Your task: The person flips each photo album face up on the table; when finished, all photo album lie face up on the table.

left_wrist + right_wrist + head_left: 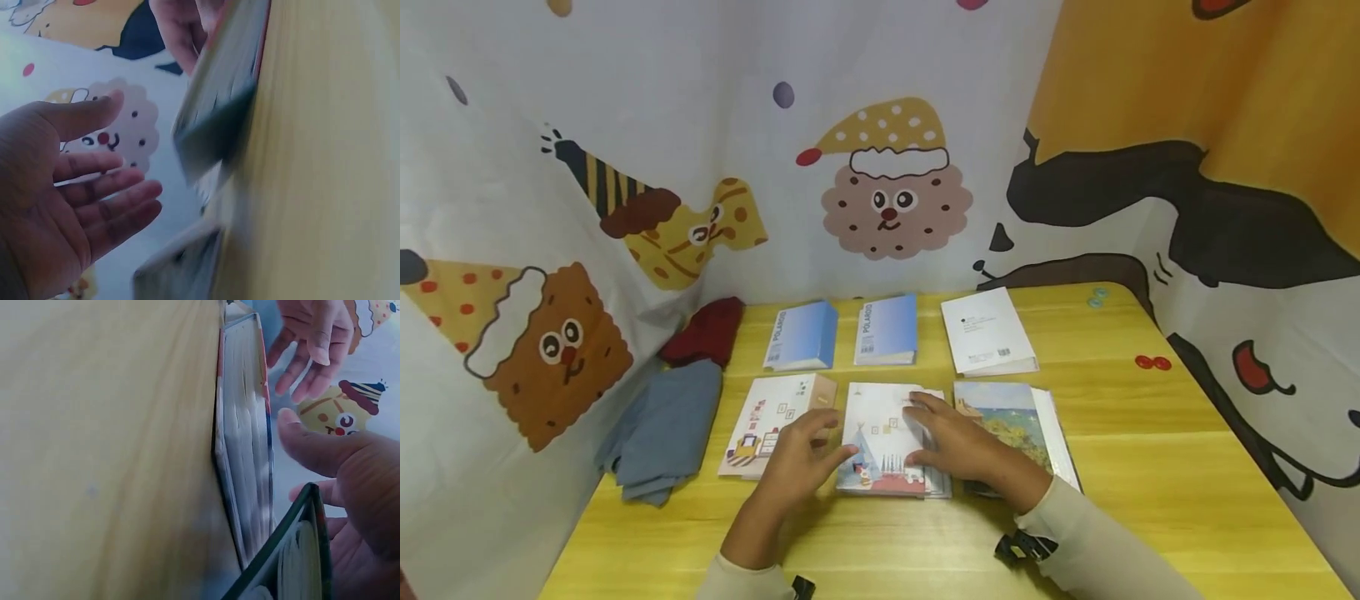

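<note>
A white album (880,437) printed with a tent and small pictures lies flat at the front middle of the table. My left hand (801,458) hovers by its left side, fingers spread and slightly bent. Over its right edge is my right hand (958,442), thumb apart from the fingers and nothing gripped. The left wrist view shows the left palm (56,200) bare beside the album's page edges (234,56). Loosely bent fingers of the right hand (369,487) appear in the right wrist view, close to the thick album (244,425).
Left of the middle album lies another illustrated album (760,417); a landscape-covered one (1003,408) lies right. Behind stand two blue POLAROID albums (805,329) (887,329) and a white book (988,329). Grey-blue cloth (666,425), dark red cloth (707,333) and red rings (1152,362) lie toward the sides.
</note>
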